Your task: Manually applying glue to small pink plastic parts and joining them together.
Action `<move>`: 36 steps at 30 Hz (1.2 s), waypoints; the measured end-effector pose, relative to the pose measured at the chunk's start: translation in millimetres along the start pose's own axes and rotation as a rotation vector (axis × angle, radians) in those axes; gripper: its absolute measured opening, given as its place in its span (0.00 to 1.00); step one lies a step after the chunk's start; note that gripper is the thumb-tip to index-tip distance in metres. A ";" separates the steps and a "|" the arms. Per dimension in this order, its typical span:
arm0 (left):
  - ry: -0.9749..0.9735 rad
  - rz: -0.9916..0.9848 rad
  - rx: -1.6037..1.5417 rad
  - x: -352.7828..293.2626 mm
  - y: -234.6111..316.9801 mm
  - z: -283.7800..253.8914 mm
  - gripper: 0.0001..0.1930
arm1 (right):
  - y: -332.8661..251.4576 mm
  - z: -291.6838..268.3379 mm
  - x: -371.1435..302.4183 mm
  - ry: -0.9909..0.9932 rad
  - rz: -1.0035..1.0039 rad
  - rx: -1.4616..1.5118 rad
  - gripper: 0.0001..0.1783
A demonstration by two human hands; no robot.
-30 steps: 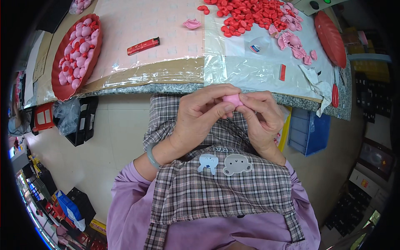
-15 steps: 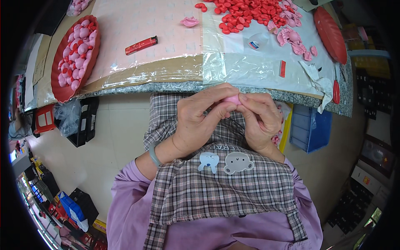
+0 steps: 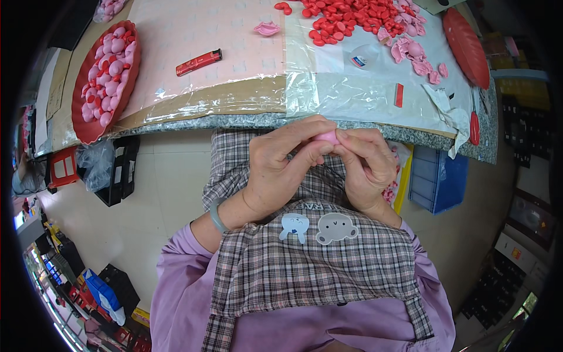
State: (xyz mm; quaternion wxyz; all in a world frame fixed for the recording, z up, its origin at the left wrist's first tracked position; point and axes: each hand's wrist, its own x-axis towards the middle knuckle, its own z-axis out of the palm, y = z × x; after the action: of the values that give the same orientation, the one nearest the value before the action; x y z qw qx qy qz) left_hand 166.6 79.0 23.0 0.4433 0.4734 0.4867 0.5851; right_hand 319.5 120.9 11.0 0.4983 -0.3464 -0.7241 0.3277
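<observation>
Between my fingertips, just in front of the table edge, is a small pink rubbery piece (image 3: 326, 137). My left hand (image 3: 285, 154) pinches it from the left, and my right hand (image 3: 368, 163) grips it from the right with thumb and fingers. Most of the piece is hidden by the fingers, so its full shape does not show. Similar pink rounded pieces with red parts fill a red scalloped tray (image 3: 76, 120) at the table's left. A single pink piece with a ruffled edge (image 3: 267, 29) lies farther back on the table.
A pile of small red pieces (image 3: 352, 20) covers the back right, beside pink ruffled pieces (image 3: 410, 53). A red lighter (image 3: 199, 62), a clear plastic item (image 3: 365, 57), a red-handled tool (image 3: 474, 129) and another red tray (image 3: 464, 47) lie around. Below stands a blue bin (image 3: 437, 179).
Both hands stay in nearly the same place, still pinching the pink piece. Slightly less of it shows between the fingers now.
</observation>
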 end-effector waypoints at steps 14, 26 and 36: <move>-0.015 -0.014 -0.013 -0.6 -2.0 -0.9 0.13 | 2.2 -0.2 -1.1 -0.002 0.013 0.015 0.15; -0.101 -0.212 -0.324 2.7 5.3 -4.5 0.16 | 9.0 -10.9 -0.1 -0.019 0.107 0.120 0.15; -0.086 -0.201 -0.373 3.0 -1.2 -7.1 0.12 | -3.7 -8.7 9.6 -0.125 0.019 0.028 0.22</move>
State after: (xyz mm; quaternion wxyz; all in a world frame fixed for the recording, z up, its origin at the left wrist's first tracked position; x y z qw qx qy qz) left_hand 159.2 81.0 21.6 0.5997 0.3570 0.3953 0.5972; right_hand 324.6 128.0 21.3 0.4538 -0.3255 -0.7457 0.3634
